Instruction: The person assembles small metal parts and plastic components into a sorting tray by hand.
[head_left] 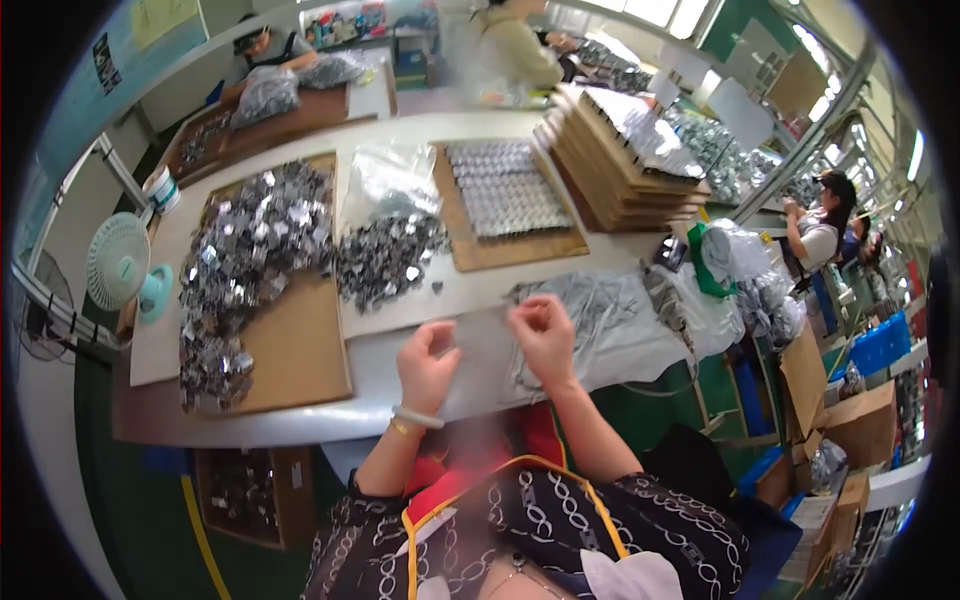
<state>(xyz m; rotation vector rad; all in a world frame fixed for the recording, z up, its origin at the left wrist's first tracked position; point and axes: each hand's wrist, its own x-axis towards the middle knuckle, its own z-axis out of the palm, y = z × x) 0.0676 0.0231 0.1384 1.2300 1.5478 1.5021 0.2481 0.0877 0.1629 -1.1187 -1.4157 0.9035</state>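
My left hand (428, 368) is raised over the table's front edge, its fingers curled in toward the thumb. Level with it, across a narrow gap, my right hand (545, 340) has its fingertips drawn together in a pinch. Whatever either hand holds is too small or blurred to make out. Beyond my left hand lies a loose pile of small dark metal pieces (385, 258) on the white tabletop. A brown board (520, 252) past both hands bears close rows of small silvery parts (505, 190). Grey-white plastic sheeting (600, 335) is spread beside my right hand.
On the left, a larger board (298, 345) carries a heap of shiny square metal pieces (245, 245). A clear bag (390, 180) lies behind the small pile. Stacked boards (610, 170) rise at the back right. A fan (118, 262) stands at the left edge. Other people work farther off.
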